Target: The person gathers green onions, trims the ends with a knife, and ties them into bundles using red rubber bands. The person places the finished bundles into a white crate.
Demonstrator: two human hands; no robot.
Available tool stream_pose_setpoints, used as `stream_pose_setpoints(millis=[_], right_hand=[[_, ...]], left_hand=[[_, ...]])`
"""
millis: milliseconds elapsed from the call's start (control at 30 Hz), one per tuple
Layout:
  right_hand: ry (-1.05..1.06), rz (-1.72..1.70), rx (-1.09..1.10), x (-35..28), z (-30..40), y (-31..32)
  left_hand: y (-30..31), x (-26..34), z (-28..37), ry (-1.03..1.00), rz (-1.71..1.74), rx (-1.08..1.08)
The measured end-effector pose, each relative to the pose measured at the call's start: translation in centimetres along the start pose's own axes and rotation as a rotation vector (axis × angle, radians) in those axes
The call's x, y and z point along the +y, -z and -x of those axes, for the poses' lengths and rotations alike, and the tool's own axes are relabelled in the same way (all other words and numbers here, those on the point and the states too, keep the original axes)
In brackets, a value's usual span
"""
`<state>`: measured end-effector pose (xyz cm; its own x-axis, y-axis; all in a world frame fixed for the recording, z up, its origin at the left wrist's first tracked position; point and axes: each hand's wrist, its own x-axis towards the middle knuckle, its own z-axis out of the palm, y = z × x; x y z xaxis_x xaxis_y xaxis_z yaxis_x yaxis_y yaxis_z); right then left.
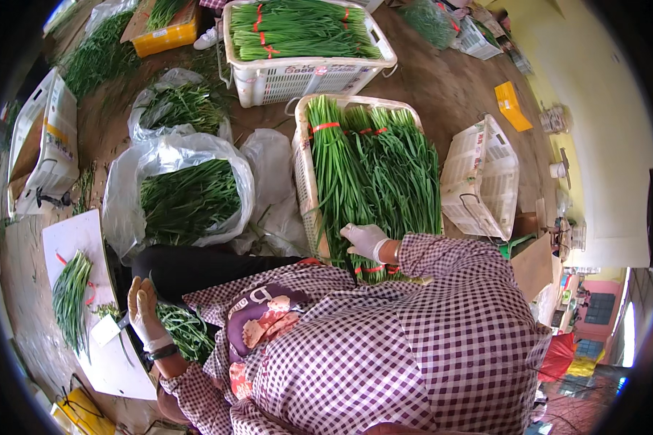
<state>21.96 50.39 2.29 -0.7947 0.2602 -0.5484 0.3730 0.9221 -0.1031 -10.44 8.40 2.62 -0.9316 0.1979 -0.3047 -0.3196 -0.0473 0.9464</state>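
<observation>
My left hand, in a thin white glove with stained fingertips, is raised with its fingers extended. It is beside the dark handle of a cleaver, whose blade lies on a white board. On that board rests a bundle of Chinese chives with red ties. My right hand, also gloved, lies over long green chives in a white plastic crate. Its fingers are slightly bent, with thumb and forefinger apart. The nearest chive bundle has a red band near its pale end.
An open plastic bag of loose chives stands left of the crate, with a smaller bag behind. Another crate of banded bundles stands beyond. White crates flank both sides. Loose chives lie by my lap. Someone's shoe shows at the top.
</observation>
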Motion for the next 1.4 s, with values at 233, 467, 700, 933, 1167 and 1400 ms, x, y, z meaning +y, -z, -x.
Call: stream_pose_setpoints(millis=[233,467,700,933,1167,1400], right_hand=[[0.012,-0.212,0.013,-1.0,-1.6,-0.1],[0.219,-0.99,-0.15,-4.6,-3.0,1.5],[0.306,-0.892,0.061,-6.4,-3.8,2.4],[0.004,-0.009,-0.205,-2.3,0.5,-0.9],[-0.014,-0.017,-0.303,-2.9,-2.2,-2.2],[0.221,-0.733,-0.097,-7.0,-4.0,5.8]], left_hand=[[0.3,0.8,0.5,0.028,-0.076,0.025],[0.3,1.0,1.1,0.027,-0.081,0.037],[3.2,0.6,0.5,0.029,-0.102,0.056],[4.5,-0.1,-0.1,-0.004,-0.084,0.046],[3.4,0.1,0.1,0.014,-0.067,0.019],[4.5,-1.0,0.3,0.013,-0.051,0.077]])
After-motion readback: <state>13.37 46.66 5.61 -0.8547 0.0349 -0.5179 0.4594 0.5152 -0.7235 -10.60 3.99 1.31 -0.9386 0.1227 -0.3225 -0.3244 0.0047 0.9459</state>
